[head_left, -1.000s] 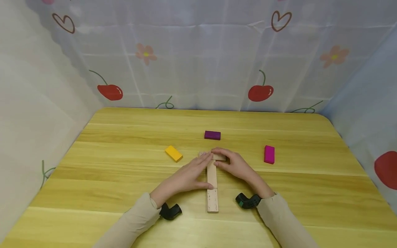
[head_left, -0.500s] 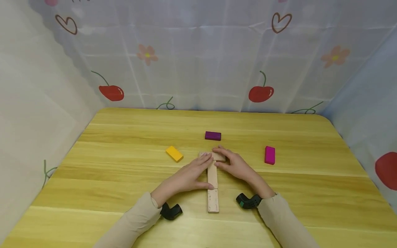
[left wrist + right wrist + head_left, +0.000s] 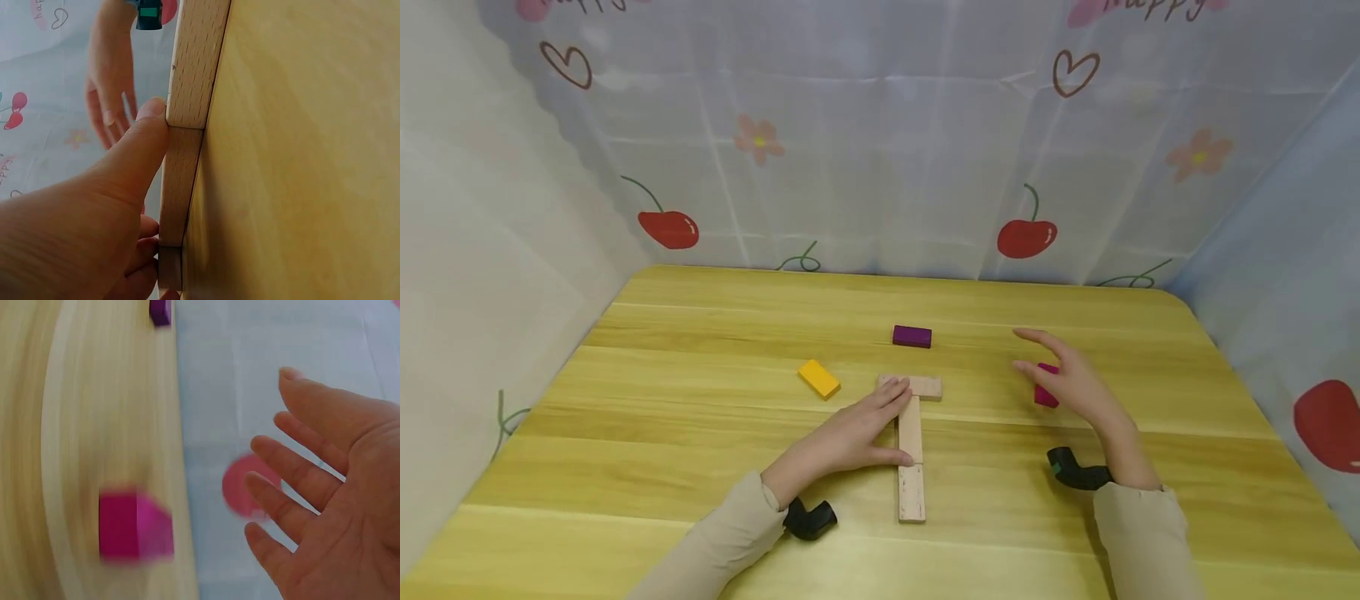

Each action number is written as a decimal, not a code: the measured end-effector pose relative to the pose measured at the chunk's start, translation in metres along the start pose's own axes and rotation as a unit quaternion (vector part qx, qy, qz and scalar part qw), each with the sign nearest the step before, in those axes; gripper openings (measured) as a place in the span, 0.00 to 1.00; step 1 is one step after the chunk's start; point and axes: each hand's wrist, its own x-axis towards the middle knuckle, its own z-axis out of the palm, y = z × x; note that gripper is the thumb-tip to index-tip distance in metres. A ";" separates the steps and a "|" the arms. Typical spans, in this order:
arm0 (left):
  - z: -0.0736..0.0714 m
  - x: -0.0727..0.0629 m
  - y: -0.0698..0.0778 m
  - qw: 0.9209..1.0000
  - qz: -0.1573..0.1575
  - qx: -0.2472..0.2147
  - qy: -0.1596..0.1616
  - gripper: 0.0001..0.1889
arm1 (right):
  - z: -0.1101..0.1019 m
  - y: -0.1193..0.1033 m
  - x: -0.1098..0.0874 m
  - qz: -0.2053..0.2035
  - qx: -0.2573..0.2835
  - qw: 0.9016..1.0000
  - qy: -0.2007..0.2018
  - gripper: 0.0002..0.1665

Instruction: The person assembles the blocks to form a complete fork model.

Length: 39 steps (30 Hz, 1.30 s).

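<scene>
Plain wooden blocks lie in a T shape in the head view: a crosswise block (image 3: 928, 387) at the far end, and a middle block (image 3: 910, 433) and a near block (image 3: 912, 496) in line below it. My left hand (image 3: 857, 429) rests over them with fingers straight, its fingertips at the crosswise block and its thumb at the seam between middle and near blocks. Part of the T is hidden under it. To the right, my right hand (image 3: 1078, 387) hovers at the magenta block (image 3: 1046, 393), partly covering it; its fingers are spread and hold nothing in the right wrist view.
A purple block (image 3: 912, 337) lies beyond the T, and a yellow block (image 3: 819, 379) to its left. All sit on a wood-grain table (image 3: 700, 333). A printed curtain (image 3: 865, 167) hangs behind the far edge. Black devices are worn at both wrists.
My right hand has left the crosswise wooden block and moved right to above the magenta block, its fingers spread. My left hand stays on the wooden blocks.
</scene>
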 end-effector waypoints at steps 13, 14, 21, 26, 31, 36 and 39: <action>0.001 -0.001 -0.001 1.000 0.004 0.006 -0.001 0.48 | -0.025 0.061 -0.027 0.059 -0.001 0.995 -0.075 0.44; 0.001 -0.001 -0.001 1.000 0.004 0.007 0.000 0.48 | -0.025 0.063 -0.027 0.060 0.003 0.995 -0.075 0.44; 0.000 -0.001 0.000 1.000 0.006 0.007 0.003 0.48 | -0.023 0.067 -0.027 0.047 0.023 0.996 -0.073 0.40; -0.001 -0.001 -0.001 1.000 0.006 0.005 0.002 0.48 | -0.020 0.067 -0.026 0.051 0.051 0.995 -0.067 0.39; -0.002 -0.002 -0.001 1.000 0.008 0.002 0.003 0.48 | -0.016 0.068 -0.021 0.035 0.057 0.997 -0.040 0.36; -0.001 -0.002 -0.002 1.000 0.003 0.000 -0.001 0.48 | -0.010 0.065 -0.017 -0.007 0.033 0.999 0.000 0.31; 0.000 -0.002 -0.001 1.000 0.002 0.001 -0.006 0.48 | -0.007 0.063 -0.016 -0.008 0.049 0.999 0.013 0.27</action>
